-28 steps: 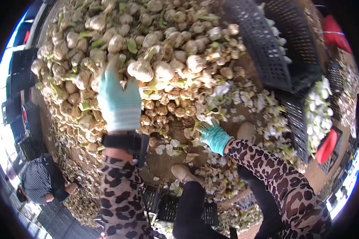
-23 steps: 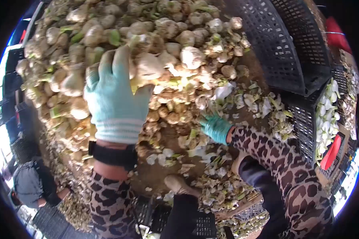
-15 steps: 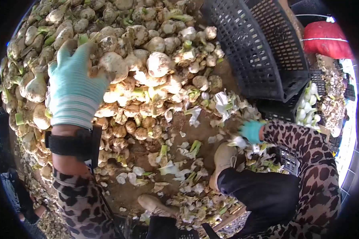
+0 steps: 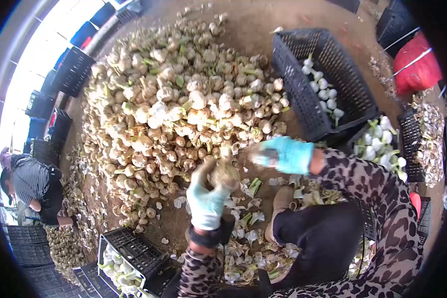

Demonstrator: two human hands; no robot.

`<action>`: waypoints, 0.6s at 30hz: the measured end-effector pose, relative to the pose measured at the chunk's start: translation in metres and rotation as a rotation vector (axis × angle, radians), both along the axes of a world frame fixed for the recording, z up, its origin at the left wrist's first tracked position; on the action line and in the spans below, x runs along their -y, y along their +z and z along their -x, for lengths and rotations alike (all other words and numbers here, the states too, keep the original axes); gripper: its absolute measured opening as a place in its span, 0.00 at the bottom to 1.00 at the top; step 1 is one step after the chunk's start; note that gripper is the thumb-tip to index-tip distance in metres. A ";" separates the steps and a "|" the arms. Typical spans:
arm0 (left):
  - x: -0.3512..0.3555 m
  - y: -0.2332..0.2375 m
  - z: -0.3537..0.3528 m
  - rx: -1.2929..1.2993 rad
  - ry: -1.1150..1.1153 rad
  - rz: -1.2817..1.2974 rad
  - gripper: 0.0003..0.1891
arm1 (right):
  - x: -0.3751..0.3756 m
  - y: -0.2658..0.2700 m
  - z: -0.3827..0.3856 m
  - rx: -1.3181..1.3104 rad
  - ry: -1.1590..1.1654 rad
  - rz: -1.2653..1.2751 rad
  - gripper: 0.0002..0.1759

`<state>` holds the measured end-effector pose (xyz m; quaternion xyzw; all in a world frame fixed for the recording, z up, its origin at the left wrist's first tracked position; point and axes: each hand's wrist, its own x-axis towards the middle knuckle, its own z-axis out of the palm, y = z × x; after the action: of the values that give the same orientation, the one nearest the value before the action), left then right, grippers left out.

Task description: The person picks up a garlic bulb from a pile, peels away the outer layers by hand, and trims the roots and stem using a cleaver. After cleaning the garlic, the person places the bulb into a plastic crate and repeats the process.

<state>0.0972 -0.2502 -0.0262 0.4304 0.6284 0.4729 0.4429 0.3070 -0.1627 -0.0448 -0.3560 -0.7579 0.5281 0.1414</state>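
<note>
My left hand (image 4: 207, 198), in a pale teal glove, is closed round a garlic bulb (image 4: 225, 176) with dry, brownish skin. The bulb is held up in front of the pile, its stem end towards the top. To the right of it is my right hand (image 4: 287, 155), also gloved, with its fingers curled towards the bulb. What those fingers grip is blurred and I cannot make it out. A small gap lies between the two hands. Beyond them a large heap of unpeeled garlic bulbs (image 4: 149, 114) spreads over the ground.
A black crate (image 4: 303, 84) with white garlic stands right of the heap, and more peeled garlic (image 4: 380, 141) lies beside it. Peeled skins (image 4: 243, 258) litter the floor by my feet. Another crate (image 4: 134, 248) is front left. A person (image 4: 32, 184) bends at far left.
My left hand has come off the heap, down and right, now with a garlic bulb in it. My right hand has risen from the floor skins towards it. The view has tilted up.
</note>
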 end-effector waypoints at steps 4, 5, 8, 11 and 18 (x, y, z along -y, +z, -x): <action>0.061 0.036 -0.045 -0.018 0.030 -0.140 0.25 | 0.059 0.098 0.034 0.248 -0.085 -0.203 0.28; 0.074 0.061 -0.051 -0.032 -0.041 -0.174 0.25 | 0.073 0.093 0.036 0.150 -0.152 -0.334 0.29; 0.119 0.070 -0.047 -0.059 -0.076 -0.276 0.28 | 0.120 0.121 0.033 0.173 -0.120 -0.304 0.26; 0.167 0.069 -0.041 0.366 -0.117 -0.192 0.33 | 0.172 0.112 0.031 0.127 -0.099 -0.359 0.22; 0.259 0.076 -0.019 0.806 -0.050 -0.214 0.33 | 0.265 0.109 0.048 -0.174 -0.218 -0.012 0.10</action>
<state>0.1157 -0.5088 0.0494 0.2695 0.3415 0.6553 0.6174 0.2588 -0.4275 0.0645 -0.3883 -0.7027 0.5341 0.2650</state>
